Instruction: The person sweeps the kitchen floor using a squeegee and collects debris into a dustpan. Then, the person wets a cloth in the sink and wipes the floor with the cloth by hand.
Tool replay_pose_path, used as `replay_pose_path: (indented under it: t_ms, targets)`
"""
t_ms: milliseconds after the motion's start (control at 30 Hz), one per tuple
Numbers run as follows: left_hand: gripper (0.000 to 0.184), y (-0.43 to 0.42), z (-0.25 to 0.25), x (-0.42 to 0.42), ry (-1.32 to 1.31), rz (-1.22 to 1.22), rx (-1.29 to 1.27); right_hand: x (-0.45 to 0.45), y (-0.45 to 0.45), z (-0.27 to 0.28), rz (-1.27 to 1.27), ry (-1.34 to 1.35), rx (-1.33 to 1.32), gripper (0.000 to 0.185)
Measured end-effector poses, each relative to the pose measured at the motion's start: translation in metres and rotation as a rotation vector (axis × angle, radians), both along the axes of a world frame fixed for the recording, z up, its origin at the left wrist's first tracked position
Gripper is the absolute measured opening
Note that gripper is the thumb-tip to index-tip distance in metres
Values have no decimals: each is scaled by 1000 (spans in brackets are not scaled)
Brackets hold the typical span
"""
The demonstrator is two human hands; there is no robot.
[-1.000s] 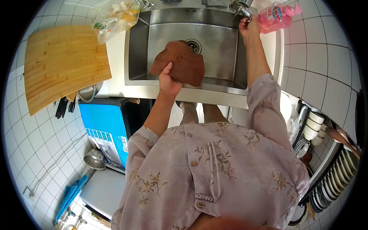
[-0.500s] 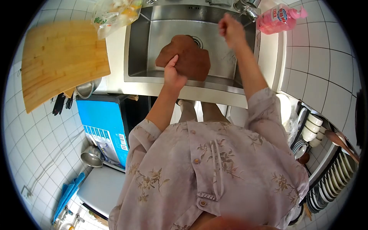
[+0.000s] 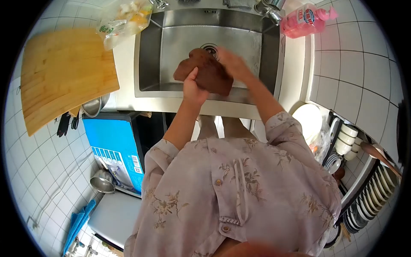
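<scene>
A brown cloth-like piece hangs over the steel sink, partly in front of the drain. My left hand grips its near edge, thumb on top. My right hand is at the piece's right upper side, next to the drain; its fingers are smeared by motion, and whether they hold anything cannot be made out. The faucet stands at the sink's back right corner, with a pink pump bottle beside it.
A wooden cutting board and a plastic bag of food are left of the sink. A blue box stands below. At the right are a white plate, stacked bowls and a dish rack.
My right hand has left the faucet and moved left and down to the brown piece. My left hand keeps its grip on the piece, which has shifted slightly.
</scene>
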State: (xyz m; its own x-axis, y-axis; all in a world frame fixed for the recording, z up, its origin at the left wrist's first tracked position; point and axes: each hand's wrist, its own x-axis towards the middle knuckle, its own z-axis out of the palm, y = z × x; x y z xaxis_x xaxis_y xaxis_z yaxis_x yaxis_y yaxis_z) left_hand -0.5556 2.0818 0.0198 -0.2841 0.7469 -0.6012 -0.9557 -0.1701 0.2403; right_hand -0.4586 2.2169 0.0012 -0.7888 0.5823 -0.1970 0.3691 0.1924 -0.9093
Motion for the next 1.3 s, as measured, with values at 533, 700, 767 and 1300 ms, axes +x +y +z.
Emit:
replay_pose_path:
  t_ms: [533,700,767,1300]
  targets:
    - [36,9,17,-12,18,12,-37,11,45,-30,-666,-153,-407,39]
    - [34,7,9,-11,-38,56,-237,3,-18,-29,-548,149,-1413,54]
    - [35,-2,14,-9,-28,11,-146,10,-21,-21,-577,273,-1529,56]
    - [30,-54,-8,-29,256,-102,-231,-23,-67,-25,-534,416,-1316,34]
